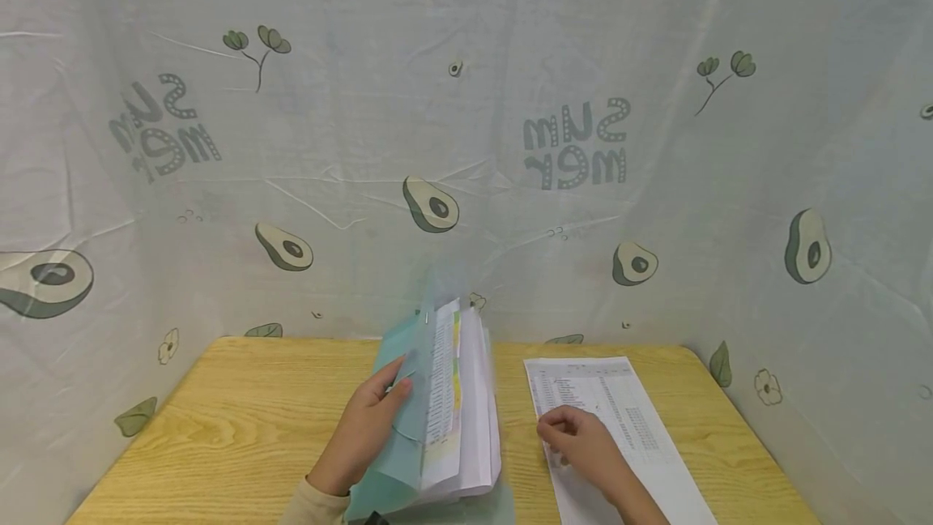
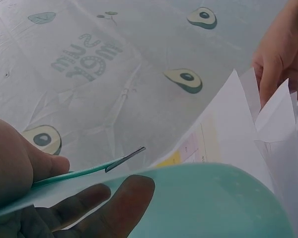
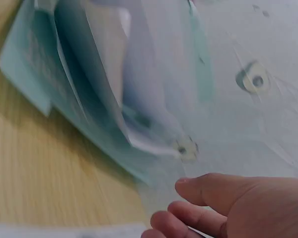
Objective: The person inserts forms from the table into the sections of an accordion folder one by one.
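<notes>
My left hand grips a teal plastic folder near the middle of the table, its thumb on one side of the cover. In the left wrist view, fingers lie against the teal cover, beside a cord with a metal tip. Several papers stand fanned inside the folder, some with yellow and green printed areas. My right hand hovers over or rests on a printed sheet to the right; which, I cannot tell. Its fingers are loosely bent, with nothing visible between thumb and fingers in the right wrist view.
The folder and printed sheet lie on a wooden table. A pale curtain with avocado and leaf prints hangs behind the table and along both sides.
</notes>
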A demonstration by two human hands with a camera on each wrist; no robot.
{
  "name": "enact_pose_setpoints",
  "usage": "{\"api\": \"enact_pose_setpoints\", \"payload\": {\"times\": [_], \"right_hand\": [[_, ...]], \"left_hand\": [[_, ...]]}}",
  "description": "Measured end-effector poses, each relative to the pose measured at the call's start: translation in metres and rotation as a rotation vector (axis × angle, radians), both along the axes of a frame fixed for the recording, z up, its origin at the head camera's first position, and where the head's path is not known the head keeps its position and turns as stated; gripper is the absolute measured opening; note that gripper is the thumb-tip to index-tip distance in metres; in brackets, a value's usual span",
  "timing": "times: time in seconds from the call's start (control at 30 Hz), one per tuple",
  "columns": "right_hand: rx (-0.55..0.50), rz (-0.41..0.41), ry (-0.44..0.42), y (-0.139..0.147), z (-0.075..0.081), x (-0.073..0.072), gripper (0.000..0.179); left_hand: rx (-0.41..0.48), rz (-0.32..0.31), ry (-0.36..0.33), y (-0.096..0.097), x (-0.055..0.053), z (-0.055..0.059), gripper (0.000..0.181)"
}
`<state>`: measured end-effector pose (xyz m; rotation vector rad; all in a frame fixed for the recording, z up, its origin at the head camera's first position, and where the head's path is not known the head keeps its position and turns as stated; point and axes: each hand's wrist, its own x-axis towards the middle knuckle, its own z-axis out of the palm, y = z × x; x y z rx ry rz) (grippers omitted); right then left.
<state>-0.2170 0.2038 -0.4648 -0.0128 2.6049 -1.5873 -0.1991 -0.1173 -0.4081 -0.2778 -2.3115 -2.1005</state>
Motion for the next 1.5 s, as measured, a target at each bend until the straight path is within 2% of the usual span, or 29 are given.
{"api": "enact_pose_setpoints", "payload": {"times": [0.13,0.23,0.4,0.5,0.73,1.0,1.1,1.2,1.33,1.5], "right_hand": [[0.203,-0.136,0.077,0.033,0.005,-0.005,0.02],[0.348,-0.207,0.121,0.052,0.006,-0.008,0.021],[0.467,-0.212,0.099,0.067,-0.001,-0.012,0.033],[0.5,-0.183,0.086,0.068,-0.009,-0.015,0.037],[0.524,-0.159,0.065,0.061,-0.017,-0.016,0.033],[0.477,-0.124,0.108,0.057,-0.021,-0.017,0.027],[0.476,-0.13,0.132,0.064,-0.02,-0.017,0.029],[0.533,-0.168,0.145,0.076,-0.017,-0.017,0.036],[0.611,-0.221,0.087,0.092,-0.015,-0.015,0.05],[0.638,-0.26,-0.019,0.099,-0.014,-0.011,0.063]], "left_hand": [[-0.005,0.003,0.006,0.001,-0.001,-0.001,0.049],[-0.006,0.007,0.008,0.0,-0.002,-0.001,0.049],[0.008,0.007,0.006,0.0,-0.002,-0.002,0.049],[0.014,0.008,0.004,0.0,-0.001,-0.002,0.048],[0.026,0.007,-0.004,0.0,-0.001,-0.001,0.048],[0.03,0.002,-0.01,-0.001,-0.002,-0.001,0.049],[0.031,0.004,-0.01,-0.001,-0.002,-0.001,0.049],[0.026,0.014,-0.008,-0.001,-0.002,-0.001,0.048],[0.023,0.021,-0.012,-0.001,-0.002,-0.001,0.048],[0.037,0.009,-0.016,-0.002,-0.002,-0.001,0.048]]}}
